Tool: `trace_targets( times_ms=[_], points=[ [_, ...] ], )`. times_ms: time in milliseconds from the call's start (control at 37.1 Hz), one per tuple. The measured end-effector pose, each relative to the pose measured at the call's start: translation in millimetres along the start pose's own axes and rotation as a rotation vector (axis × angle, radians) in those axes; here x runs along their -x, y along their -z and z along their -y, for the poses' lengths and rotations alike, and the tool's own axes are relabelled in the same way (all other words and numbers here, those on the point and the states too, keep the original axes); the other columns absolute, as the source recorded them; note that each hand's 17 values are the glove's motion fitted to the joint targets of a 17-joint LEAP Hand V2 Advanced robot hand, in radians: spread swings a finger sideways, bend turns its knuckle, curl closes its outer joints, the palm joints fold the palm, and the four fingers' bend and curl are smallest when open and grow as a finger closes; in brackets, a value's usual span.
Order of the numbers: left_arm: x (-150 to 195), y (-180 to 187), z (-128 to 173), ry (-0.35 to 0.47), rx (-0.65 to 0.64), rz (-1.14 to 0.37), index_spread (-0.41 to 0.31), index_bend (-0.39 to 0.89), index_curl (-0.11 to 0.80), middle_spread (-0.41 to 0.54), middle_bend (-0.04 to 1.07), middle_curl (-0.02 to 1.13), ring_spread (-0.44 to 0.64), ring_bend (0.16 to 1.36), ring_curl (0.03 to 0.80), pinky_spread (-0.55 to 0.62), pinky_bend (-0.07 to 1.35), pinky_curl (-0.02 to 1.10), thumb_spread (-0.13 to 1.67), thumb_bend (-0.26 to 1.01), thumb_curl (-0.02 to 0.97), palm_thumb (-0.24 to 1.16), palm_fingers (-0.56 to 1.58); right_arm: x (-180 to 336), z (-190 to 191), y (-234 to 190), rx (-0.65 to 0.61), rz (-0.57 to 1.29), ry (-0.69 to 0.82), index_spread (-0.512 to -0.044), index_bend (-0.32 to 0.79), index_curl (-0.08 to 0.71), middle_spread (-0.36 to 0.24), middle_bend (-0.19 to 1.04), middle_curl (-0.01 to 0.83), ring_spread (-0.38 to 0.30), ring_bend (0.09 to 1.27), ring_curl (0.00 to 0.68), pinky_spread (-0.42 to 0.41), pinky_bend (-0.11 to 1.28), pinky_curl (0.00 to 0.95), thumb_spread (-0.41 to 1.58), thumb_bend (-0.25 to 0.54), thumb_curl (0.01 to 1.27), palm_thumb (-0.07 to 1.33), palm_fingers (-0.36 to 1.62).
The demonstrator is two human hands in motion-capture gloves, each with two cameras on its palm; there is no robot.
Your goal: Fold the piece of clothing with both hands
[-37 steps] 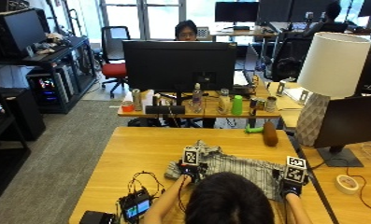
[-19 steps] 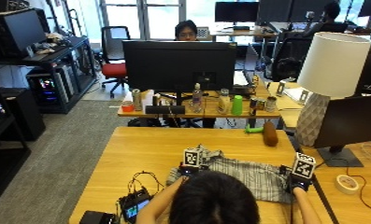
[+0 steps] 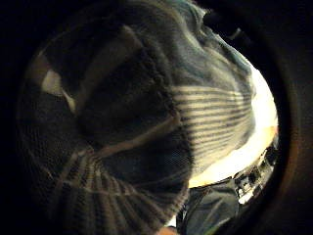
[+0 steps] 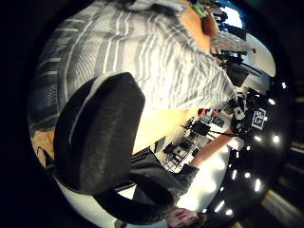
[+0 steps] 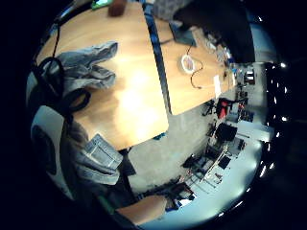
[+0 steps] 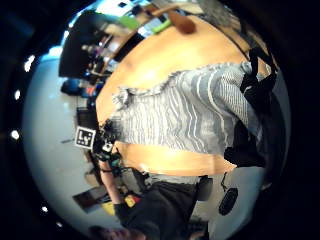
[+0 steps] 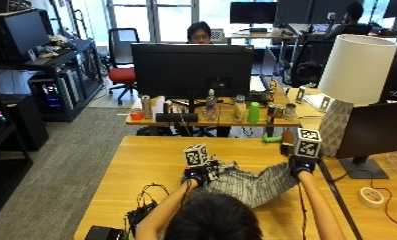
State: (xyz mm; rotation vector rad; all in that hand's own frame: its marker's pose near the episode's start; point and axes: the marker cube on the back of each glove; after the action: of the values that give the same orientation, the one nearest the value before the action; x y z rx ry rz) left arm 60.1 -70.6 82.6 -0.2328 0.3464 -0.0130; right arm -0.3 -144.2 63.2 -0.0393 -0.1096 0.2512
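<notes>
Garment: striped grey clothing [image 7: 251,184], stretched between both hands above the wooden table [image 7: 138,160], lower edge hanging toward the person and partly hidden behind the head.

Left hand [image 7: 197,175]: fingers curled round a bunched corner of the cloth; ribbed edge fills the left little-finger-side palm view, thumb lies over the stripes in the thumb-side view. Gripping, as far as can be judged.

Right hand [image 7: 302,165]: raised at the opposite corner, cloth running up to it. Fingers not clearly seen in any view; grip cannot be told.

Risks, as judgement only:
- Left corner bunched rather than flat; likely to give an uneven edge and a crooked fold once laid down.
- Right corner held higher than the left; span tilted, so hem may land skewed.
- Slack middle sagging beneath the hands; may crease or double under itself on lowering.
- If either corner slips, cloth drops in a heap and must be spread again.

Surroundings:
- Outward of the left hand, nearer the person: black cables [image 7: 148,197] and a small dark device [image 7: 105,233] on the table; could snag a trailing hem.
- Beyond the hands: green object [image 7: 271,139] and brown object [image 7: 288,137] near the far table edge, apart from the cloth.
- Outward of the right hand: lamp [image 7: 354,75] and tape roll [image 7: 371,197] on the adjoining desk, well apart.
</notes>
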Motion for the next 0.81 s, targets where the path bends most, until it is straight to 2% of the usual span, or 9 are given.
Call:
trace_targets(
  times_ms=[81,162,243,297,378,486,540,647,809],
  points=[
    [-2,12,-4,-0.092,-0.060,-0.146,-0.004,0.18,0.310,0.305,0.16,0.23,0.43,0.59,0.319,0.30,0.53,0.35,1.18,-0.01,0.234,0.07,0.11,44,-2,21,-0.100,-0.070,0.078,-0.219,0.14,0.322,-0.119,0.29,0.479,-0.224,0.75,0.459,-0.340,0.71,0.404,0.83,0.012,0.48,1.17,1.28],
    [-3,24,-4,-0.247,-0.161,-0.318,0.001,0.20,0.325,0.290,0.18,0.24,0.41,0.59,0.313,0.29,0.51,0.35,1.21,0.00,0.234,0.10,0.17,88,-10,37,-0.139,-0.127,0.129,-0.220,0.14,0.323,-0.119,0.29,0.481,-0.225,0.75,0.461,-0.336,0.71,0.407,0.80,-0.011,0.49,1.16,1.27],
    [5,37,-1,-0.364,-0.309,-0.370,0.004,0.20,0.335,0.274,0.17,0.24,0.38,0.58,0.303,0.27,0.49,0.34,1.25,0.01,0.232,0.12,0.21,136,-18,45,-0.148,-0.128,0.192,-0.221,0.13,0.326,-0.122,0.29,0.483,-0.225,0.74,0.461,-0.335,0.70,0.411,0.75,-0.029,0.51,1.13,1.25],
    [15,44,-7,-0.297,-0.346,-0.370,-0.001,0.21,0.347,0.255,0.17,0.24,0.35,0.58,0.304,0.25,0.48,0.33,1.27,0.01,0.233,0.14,0.26,169,-21,46,-0.140,-0.110,0.242,-0.222,0.13,0.328,-0.123,0.29,0.484,-0.226,0.73,0.459,-0.331,0.70,0.413,0.69,-0.038,0.52,1.11,1.24],
    [28,51,-26,-0.103,-0.312,-0.386,0.001,0.21,0.357,0.240,0.16,0.25,0.33,0.57,0.305,0.24,0.46,0.33,1.29,0.01,0.230,0.15,0.27,211,-23,42,-0.130,-0.075,0.306,-0.222,0.13,0.326,-0.129,0.29,0.488,-0.228,0.72,0.460,-0.330,0.70,0.414,0.64,-0.035,0.54,1.10,1.23],
    [51,70,-38,-0.038,-0.425,-0.330,0.002,0.20,0.369,0.229,0.16,0.25,0.31,0.57,0.306,0.23,0.45,0.34,1.31,0.01,0.227,0.16,0.27,273,-24,23,-0.106,-0.027,0.387,-0.223,0.11,0.318,-0.132,0.29,0.492,-0.230,0.73,0.463,-0.329,0.71,0.421,0.59,-0.030,0.56,1.09,1.22],
    [71,78,-34,0.033,-0.478,-0.278,0.002,0.20,0.374,0.226,0.16,0.25,0.31,0.56,0.306,0.23,0.44,0.33,1.33,0.01,0.225,0.17,0.28,303,-26,10,-0.084,0.004,0.420,-0.224,0.10,0.315,-0.133,0.29,0.494,-0.230,0.73,0.466,-0.330,0.71,0.422,0.57,-0.027,0.58,1.09,1.22],
    [110,82,-19,0.145,-0.423,-0.285,0.002,0.19,0.383,0.225,0.15,0.25,0.30,0.56,0.304,0.24,0.42,0.33,1.35,0.01,0.224,0.19,0.28,349,-50,-15,-0.006,0.056,0.443,-0.222,0.09,0.303,-0.136,0.30,0.499,-0.232,0.74,0.471,-0.330,0.72,0.426,0.55,-0.023,0.59,1.09,1.22],
    [135,93,-37,0.200,-0.436,-0.268,0.003,0.20,0.398,0.227,0.15,0.25,0.31,0.54,0.299,0.26,0.39,0.33,1.38,0.02,0.226,0.22,0.29,387,-88,-59,0.136,0.174,0.440,-0.216,0.07,0.279,-0.139,0.31,0.506,-0.232,0.76,0.478,-0.332,0.73,0.432,0.53,-0.022,0.62,1.10,1.20]
  ],
)
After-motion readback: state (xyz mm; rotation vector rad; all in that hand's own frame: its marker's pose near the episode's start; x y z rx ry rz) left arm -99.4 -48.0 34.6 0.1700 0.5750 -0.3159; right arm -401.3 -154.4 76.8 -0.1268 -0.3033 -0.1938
